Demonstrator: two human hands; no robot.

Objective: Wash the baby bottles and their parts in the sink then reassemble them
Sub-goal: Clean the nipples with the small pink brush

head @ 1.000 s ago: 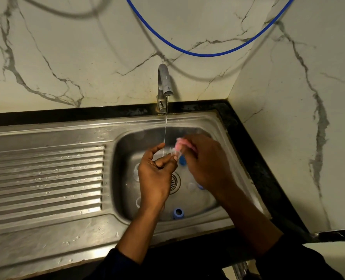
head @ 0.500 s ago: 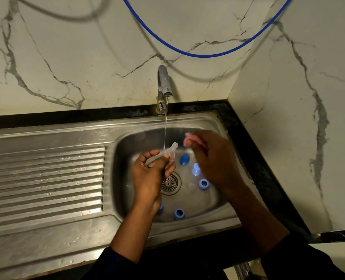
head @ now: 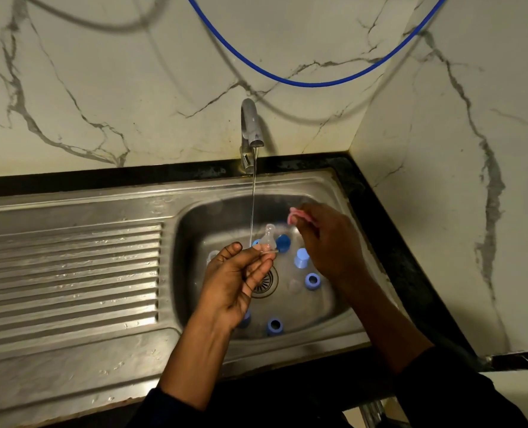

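Washing is under way, I judge, and reassembly has not begun. I have the left hand (head: 231, 279) pinching a clear, soft silicone teat (head: 268, 239) by its flat rim, tip upward, at the thin stream of water (head: 252, 205) from the grey metal tap (head: 249, 131). I cannot tell whether the water touches the teat.

The right hand (head: 327, 242) hangs near, fingers curled round a small pink scrubbing pad (head: 296, 215), apart from the teat.

Loose on the floor of the dull stainless-steel sink (head: 194, 230) lie light blue plastic screw rings (head: 312, 281), a light blue plastic cap (head: 302, 257) and a darker blue round piece (head: 282, 242), all unassembled.
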